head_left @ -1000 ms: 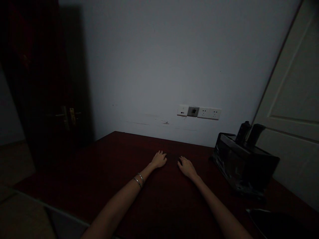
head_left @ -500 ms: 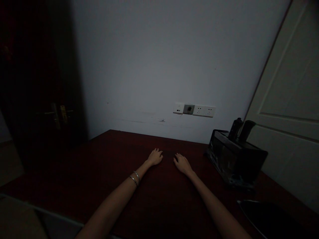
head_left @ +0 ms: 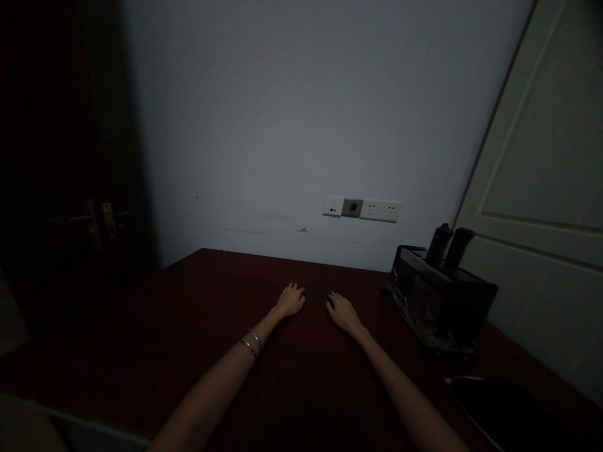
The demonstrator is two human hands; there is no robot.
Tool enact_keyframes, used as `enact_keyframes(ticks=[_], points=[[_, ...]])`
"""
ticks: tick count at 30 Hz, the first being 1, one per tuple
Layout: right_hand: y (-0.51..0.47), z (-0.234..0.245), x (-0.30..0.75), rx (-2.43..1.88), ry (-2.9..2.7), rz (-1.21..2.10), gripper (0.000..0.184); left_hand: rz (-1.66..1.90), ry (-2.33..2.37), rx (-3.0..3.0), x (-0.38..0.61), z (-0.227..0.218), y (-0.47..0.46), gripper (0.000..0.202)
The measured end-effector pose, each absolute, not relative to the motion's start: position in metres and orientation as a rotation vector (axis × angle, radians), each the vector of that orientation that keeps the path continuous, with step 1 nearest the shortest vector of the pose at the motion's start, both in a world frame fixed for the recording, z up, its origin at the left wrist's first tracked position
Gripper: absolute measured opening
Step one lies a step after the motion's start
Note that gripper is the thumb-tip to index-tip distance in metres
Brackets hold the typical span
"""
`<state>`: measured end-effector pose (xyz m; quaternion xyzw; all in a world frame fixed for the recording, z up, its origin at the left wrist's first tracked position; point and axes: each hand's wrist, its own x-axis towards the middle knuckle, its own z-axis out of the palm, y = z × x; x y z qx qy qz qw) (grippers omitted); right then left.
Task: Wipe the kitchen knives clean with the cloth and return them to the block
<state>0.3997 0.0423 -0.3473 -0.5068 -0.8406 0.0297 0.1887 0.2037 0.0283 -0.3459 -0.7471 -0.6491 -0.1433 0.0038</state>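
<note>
Both arms stretch forward over a dark red wooden table point(head_left: 226, 282). My left hand point(head_left: 290, 300) rests palm down on the tabletop, fingers extended and slightly apart, with nothing in it. Two silver bangles point(head_left: 252, 343) circle the left wrist. A short gap to the right, my right hand point(head_left: 343, 312) also lies palm down, its fingers stretched out and holding nothing. The two hands do not touch each other. The light is dim, so finger detail is faint.
At the right stands a dark glossy box point(head_left: 438, 295) with two black upright objects point(head_left: 447, 245) on top. A black flat item with a pale edge point(head_left: 499, 408) lies nearer. White wall sockets point(head_left: 379, 211) sit behind the table; a dark door with a handle point(head_left: 108, 220) is left.
The view has shifted slightly, so the wall and box appear a little further left. Both hands stay flat on the table in the same places.
</note>
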Motion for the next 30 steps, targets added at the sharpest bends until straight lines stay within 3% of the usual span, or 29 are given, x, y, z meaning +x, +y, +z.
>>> enact_keyframes(ticks=[19, 27, 30], points=[[0.016, -0.319, 0.401, -1.376, -2.27, 0.141, 0.039, -0.463, -2.079, -2.357, 0.203, -0.335, 0.021, 0.046], [-0.055, -0.23, 0.448, -0.948, -2.281, 0.061, 0.035, -0.617, -2.266, -2.307, 0.226, -0.322, 0.037, 0.041], [-0.09, -0.185, 0.505, -0.504, -2.035, -0.199, 0.034, -0.768, -2.301, -2.366, 0.256, -0.301, 0.05, 0.045]])
